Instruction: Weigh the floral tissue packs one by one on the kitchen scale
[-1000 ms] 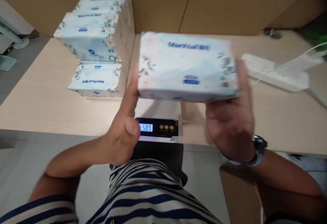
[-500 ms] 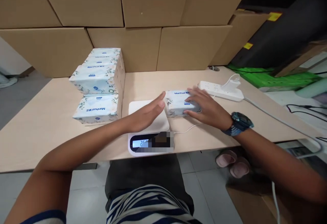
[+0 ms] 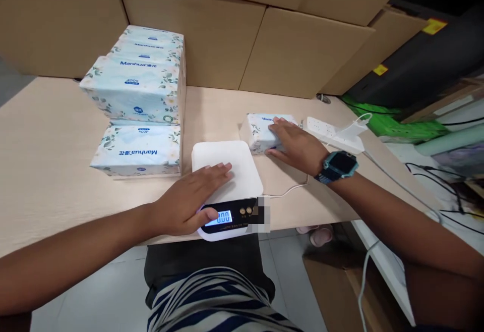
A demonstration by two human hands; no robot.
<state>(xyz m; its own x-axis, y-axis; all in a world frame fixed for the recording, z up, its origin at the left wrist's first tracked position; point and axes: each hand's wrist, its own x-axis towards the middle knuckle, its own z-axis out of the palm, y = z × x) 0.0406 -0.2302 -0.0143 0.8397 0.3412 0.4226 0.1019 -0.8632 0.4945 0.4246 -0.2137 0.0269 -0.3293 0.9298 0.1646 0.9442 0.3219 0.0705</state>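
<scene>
A white digital scale (image 3: 238, 165) lies near the table's front edge, its lit display reading 0.00. Over its left side my left hand (image 3: 192, 196) is spread open, thumb by the display; I cannot tell whether it touches the plate. Behind and right of the scale, a soft pack of tissues (image 3: 258, 132) with floral print lies on the table. My right hand (image 3: 297, 143), with a watch on the wrist, is on this pack, fingers across the top and thumb at the near edge. More tissue packs (image 3: 130, 90) are stacked on the left.
Cardboard boxes (image 3: 215, 44) are piled behind the table (image 3: 56, 135). A white power strip (image 3: 333, 135) with a plugged-in charger lies at the back right, its cord trailing to the right edge. A thin white cable (image 3: 289, 189) runs from the scale. Green material (image 3: 393, 122) lies beyond the table.
The tissue pack and my right hand have moved slightly back, away from the scale. My left hand has drawn back left over the scale. The display has changed to 0.00. The view has shifted.
</scene>
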